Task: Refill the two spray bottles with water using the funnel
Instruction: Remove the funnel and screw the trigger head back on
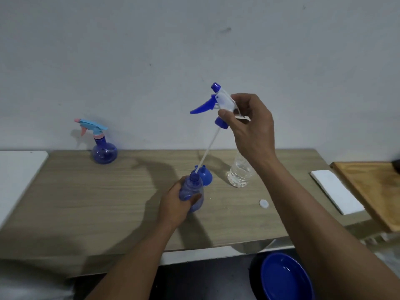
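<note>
My left hand [175, 204] grips a small blue spray bottle [192, 191] that stands on the wooden table [108, 202], its neck uncapped. My right hand [251, 124] holds its blue and white trigger head [218, 102] up above the bottle; the white dip tube [207, 150] slants down with its tip at the bottle's mouth. A blue funnel [204, 175] lies upside down just behind the bottle. A clear water bottle [240, 174] stands uncapped to the right, partly behind my right forearm. A second blue spray bottle [104, 148], with a light blue and pink head, stands at the back left.
A white bottle cap [263, 203] lies on the table to the right of the held bottle. A white folded cloth [337, 191] and a wooden board [374, 191] sit at the right. A blue bowl [285, 278] sits below the table's front edge. A white surface [17, 169] adjoins the left.
</note>
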`<state>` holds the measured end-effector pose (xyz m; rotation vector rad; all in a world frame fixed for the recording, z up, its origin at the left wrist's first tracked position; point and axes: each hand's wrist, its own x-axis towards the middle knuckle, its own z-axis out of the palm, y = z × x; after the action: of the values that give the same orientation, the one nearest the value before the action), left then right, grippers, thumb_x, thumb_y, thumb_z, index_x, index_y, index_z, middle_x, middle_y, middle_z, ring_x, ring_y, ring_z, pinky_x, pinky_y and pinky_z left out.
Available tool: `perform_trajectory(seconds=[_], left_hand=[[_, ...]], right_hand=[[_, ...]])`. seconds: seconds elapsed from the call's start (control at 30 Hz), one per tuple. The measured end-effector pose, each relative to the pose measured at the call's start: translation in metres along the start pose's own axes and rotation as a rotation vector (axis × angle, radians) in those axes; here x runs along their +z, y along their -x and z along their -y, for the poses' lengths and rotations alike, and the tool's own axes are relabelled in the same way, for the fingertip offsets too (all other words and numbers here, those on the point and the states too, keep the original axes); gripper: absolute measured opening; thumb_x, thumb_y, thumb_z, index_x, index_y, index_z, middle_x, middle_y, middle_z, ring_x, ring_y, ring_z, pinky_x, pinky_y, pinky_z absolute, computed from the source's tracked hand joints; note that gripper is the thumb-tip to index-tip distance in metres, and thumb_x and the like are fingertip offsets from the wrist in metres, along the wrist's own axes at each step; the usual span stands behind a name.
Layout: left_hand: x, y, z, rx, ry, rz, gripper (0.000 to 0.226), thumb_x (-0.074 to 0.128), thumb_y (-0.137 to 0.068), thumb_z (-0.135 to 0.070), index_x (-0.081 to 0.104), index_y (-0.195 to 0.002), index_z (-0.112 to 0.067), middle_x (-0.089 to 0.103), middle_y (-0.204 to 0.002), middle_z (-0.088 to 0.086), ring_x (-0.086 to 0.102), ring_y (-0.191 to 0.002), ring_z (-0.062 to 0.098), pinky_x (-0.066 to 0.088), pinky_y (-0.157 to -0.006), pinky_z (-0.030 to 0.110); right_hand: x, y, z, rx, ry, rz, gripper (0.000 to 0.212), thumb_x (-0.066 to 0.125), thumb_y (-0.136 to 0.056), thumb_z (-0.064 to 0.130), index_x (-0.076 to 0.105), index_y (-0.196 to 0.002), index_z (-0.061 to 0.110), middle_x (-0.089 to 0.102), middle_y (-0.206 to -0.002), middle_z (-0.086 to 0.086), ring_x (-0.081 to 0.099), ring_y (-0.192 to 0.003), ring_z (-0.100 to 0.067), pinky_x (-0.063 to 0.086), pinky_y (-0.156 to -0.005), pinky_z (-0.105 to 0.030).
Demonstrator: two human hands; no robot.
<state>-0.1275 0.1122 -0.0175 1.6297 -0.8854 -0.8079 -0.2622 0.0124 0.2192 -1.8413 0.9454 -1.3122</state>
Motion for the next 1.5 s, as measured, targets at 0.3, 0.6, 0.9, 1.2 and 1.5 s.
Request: perform_trajectory(seconds=[0.3, 0.6, 0.9, 1.2, 1.5], left_hand=[[0.0, -0.001, 0.003, -0.024, -0.026, 0.003, 0.063, 0.088, -0.071, -0.045, 0.059, -0.127, -0.045, 0.071, -0.108, -0.026, 0.068, -0.101, -0.002, 0.057, -0.095, 0.039], [0.001, 0.003, -0.003, 0.037, -0.043, 0.003, 0.051, 0.083, -0.076, -0.044, 0.061, -0.122, -0.043, 0.071, -0.11, -0.021, 0.066, -0.102, 0.001, 0.058, -0.091, 0.037], [0.003, 0.001, -0.001, -0.005, -0.036, 0.018, 0.038, 0.075, -0.08, -0.044, 0.064, -0.115, -0.035, 0.071, -0.103, -0.013, 0.067, -0.099, 0.006, 0.056, -0.087, 0.03], [0.005, 0.003, -0.003, 0.018, 0.002, -0.014, 0.041, 0.084, -0.079, -0.028, 0.066, -0.116, -0.025, 0.072, -0.104, -0.013, 0.068, -0.098, 0.005, 0.056, -0.084, 0.023], [0.005, 0.004, -0.004, 0.044, 0.016, -0.013, 0.048, 0.082, -0.077, -0.035, 0.064, -0.121, -0.033, 0.071, -0.109, -0.013, 0.068, -0.101, 0.005, 0.055, -0.085, 0.022]], right_hand=[[0.031, 0.034, -0.04, 0.061, 0.09, 0.142, 0.029, 0.077, -0.088, 0.013, 0.062, -0.112, 0.013, 0.066, -0.102, 0.002, 0.064, -0.082, 0.008, 0.052, -0.07, -0.01], [0.05, 0.073, -0.089, 0.052, 0.29, 0.386, 0.03, 0.074, -0.089, 0.017, 0.063, -0.116, 0.024, 0.068, -0.105, 0.006, 0.064, -0.096, -0.016, 0.055, -0.085, -0.041], [0.044, 0.067, -0.091, -0.103, 0.458, 0.613, 0.051, 0.069, -0.092, 0.014, 0.057, -0.139, 0.032, 0.064, -0.119, -0.004, 0.062, -0.1, -0.024, 0.055, -0.087, -0.042], [0.05, 0.052, -0.087, -0.107, 0.549, 0.771, 0.052, 0.057, -0.097, 0.011, 0.053, -0.144, 0.032, 0.06, -0.12, -0.001, 0.058, -0.102, -0.021, 0.051, -0.087, -0.036], [0.05, 0.068, -0.11, 0.209, 0.25, 0.537, 0.017, 0.072, -0.085, 0.027, 0.067, -0.095, 0.039, 0.069, -0.087, 0.018, 0.066, -0.081, -0.005, 0.057, -0.075, -0.037]])
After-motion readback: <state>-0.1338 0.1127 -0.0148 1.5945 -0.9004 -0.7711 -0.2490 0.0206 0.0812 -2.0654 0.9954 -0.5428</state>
